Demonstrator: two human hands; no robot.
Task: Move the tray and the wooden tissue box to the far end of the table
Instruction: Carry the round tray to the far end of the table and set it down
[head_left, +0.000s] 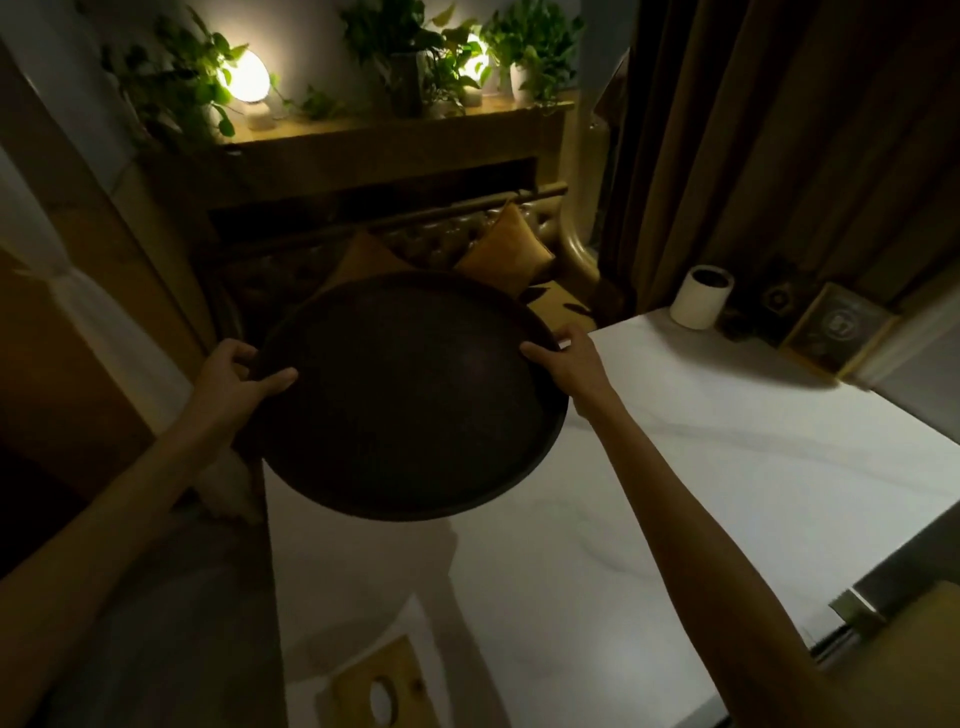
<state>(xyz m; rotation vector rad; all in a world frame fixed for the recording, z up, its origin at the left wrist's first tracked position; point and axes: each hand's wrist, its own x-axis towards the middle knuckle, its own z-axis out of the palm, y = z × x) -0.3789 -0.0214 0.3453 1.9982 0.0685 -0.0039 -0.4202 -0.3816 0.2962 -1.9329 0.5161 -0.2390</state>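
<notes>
We hold the dark round shallow-rimmed tray (410, 395) up off the white marble-look table (675, 467), its left part hanging past the table's left edge and its far rim tipped slightly upward. Our left hand (234, 379) clasps the left rim, thumb laid across the inside and fingers curled under; our right hand (563, 358) clasps the right rim the same way, fingers wrapped over the edge. The tray looks empty, though the dim light makes it hard to be sure. The light wooden tissue box with an oval slot (382, 696) sits at the near end of the table, untouched and well apart from the tray. At the far end stand a white cylindrical cup (701, 304) and a gold-framed picture (836, 332) propped near the brown curtain (779, 156). The main risk we see is setting the tray down too far right and knocking the cup or the frame; putting it too far left could leave it overhanging the edge and tipping off. The low light also makes judging that edge harder.
</notes>
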